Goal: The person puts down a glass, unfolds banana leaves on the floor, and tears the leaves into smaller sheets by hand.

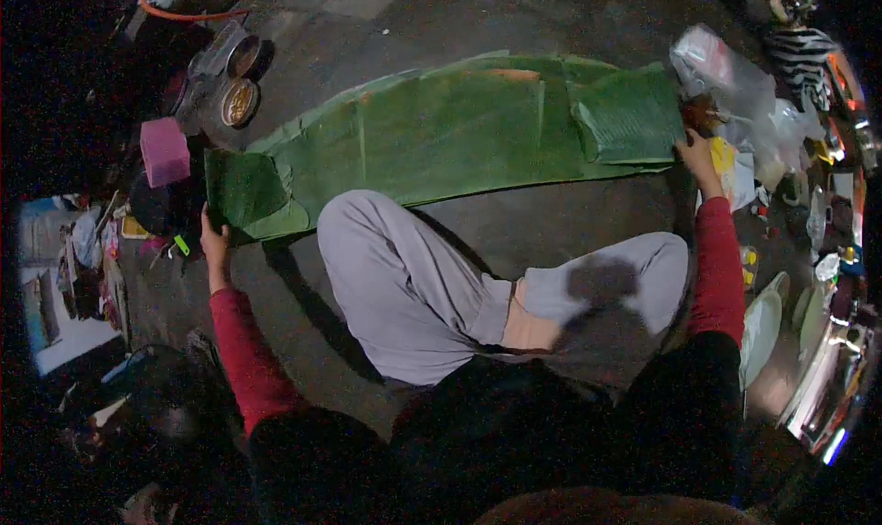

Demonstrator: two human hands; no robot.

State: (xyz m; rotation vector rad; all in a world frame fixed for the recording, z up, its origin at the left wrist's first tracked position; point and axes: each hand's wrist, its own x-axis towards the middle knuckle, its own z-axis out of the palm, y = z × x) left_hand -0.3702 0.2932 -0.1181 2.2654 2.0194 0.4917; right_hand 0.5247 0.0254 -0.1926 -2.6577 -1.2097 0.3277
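Note:
A long, wide stack of green banana leaf stretches across the floor in front of my crossed legs. Its left end and its right end are folded inward over the middle. My left hand grips the folded left end at its lower outer corner, thumb on the near side. At the opposite end, my right hand pinches the lower corner of the folded right part. Fingers of both hands are partly hidden by the leaf.
Back left are a pink box-like thing, a bowl of food and an orange hose. Clear plastic bags lie beside the leaf's right end. Yellow-capped bottles and a pale plate sit by my right arm.

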